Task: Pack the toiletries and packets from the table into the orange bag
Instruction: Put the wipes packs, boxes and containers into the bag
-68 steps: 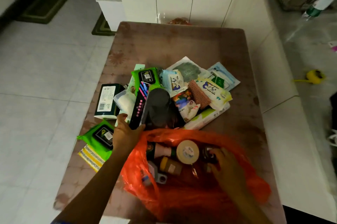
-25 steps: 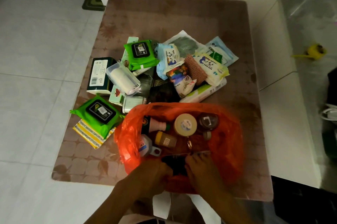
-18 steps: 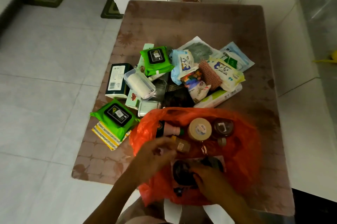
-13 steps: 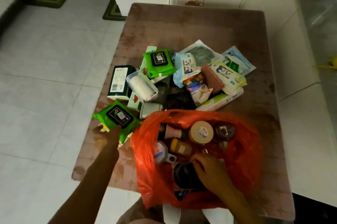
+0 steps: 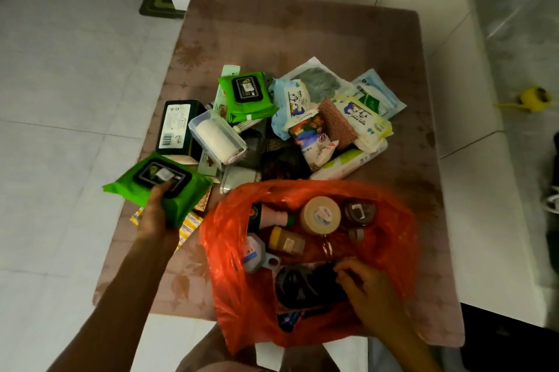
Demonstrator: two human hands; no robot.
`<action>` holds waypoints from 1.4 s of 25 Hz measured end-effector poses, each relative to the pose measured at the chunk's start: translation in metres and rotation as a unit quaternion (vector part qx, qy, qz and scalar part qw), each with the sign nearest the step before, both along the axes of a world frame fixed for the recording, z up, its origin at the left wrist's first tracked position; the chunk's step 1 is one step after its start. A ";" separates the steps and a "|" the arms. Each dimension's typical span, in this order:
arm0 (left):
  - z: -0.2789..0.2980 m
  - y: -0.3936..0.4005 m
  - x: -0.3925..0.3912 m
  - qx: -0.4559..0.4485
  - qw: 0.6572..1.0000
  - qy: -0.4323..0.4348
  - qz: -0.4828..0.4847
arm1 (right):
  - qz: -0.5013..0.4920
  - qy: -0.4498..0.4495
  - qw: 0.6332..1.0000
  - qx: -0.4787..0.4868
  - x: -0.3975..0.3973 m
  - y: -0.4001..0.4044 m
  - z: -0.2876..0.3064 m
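The orange bag lies open at the table's near edge, with bottles, a round jar and a dark pouch inside. My left hand grips a green wipes pack lifted off the table, left of the bag. My right hand is inside the bag, fingers resting on the dark pouch. A pile of packets remains beyond the bag: a second green wipes pack, a clear box with a white roll, a dark green box and baby-wipe packs.
The brown patterned table has white cabinets behind and to its right. A yellow packet lies under my left hand. A yellow object sits on the floor far right. White tiled floor lies to the left.
My left hand left the bag, reached left and picked up the near green wipes pack, lifting it off the yellow packet. My right hand stayed in the bag on the dark pouch.
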State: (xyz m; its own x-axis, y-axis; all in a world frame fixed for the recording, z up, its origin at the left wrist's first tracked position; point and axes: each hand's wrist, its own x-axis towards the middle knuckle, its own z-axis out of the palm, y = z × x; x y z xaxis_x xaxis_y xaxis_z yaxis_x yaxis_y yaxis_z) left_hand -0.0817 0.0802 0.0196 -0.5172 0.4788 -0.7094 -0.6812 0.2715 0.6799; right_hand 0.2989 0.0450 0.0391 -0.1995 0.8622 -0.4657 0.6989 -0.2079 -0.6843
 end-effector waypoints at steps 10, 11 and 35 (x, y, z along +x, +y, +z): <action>0.081 -0.031 0.136 0.110 0.828 0.107 -0.539 | -0.140 0.367 0.905 -0.166 -0.057 0.029 0.047; 0.067 -0.035 0.143 0.124 0.781 0.194 -0.580 | -0.181 0.318 0.918 -0.155 -0.041 0.027 0.038; -0.006 -0.051 0.033 -0.072 0.990 0.117 0.029 | 0.246 -0.115 0.957 0.100 -0.024 -0.012 -0.043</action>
